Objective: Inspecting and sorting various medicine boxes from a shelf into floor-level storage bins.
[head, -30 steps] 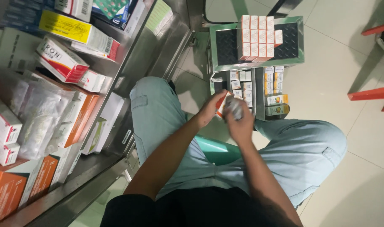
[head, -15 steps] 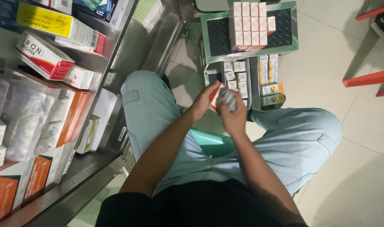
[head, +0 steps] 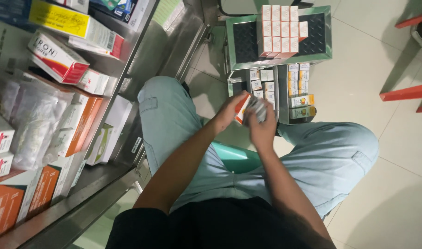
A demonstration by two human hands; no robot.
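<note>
- The left hand (head: 231,113) is pinching an orange-white box (head: 242,109), fingers closed round it, above the knees.
- The right hand (head: 261,127) is gripping a blurred silvery pack (head: 257,108) touching that box.
- Either could be slipping onto the floor (head: 395,193) or the boxes on the steel tray (head: 324,32) beyond if jostled.

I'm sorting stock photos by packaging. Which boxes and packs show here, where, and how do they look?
Small box: in left hand, orange and white.
Stacked boxes: top of steel step stool, white and red rows.
Little cartons: lower step, white and yellow.
Shelf boxes: metal shelf at left, white, red, yellow, orange.
</note>
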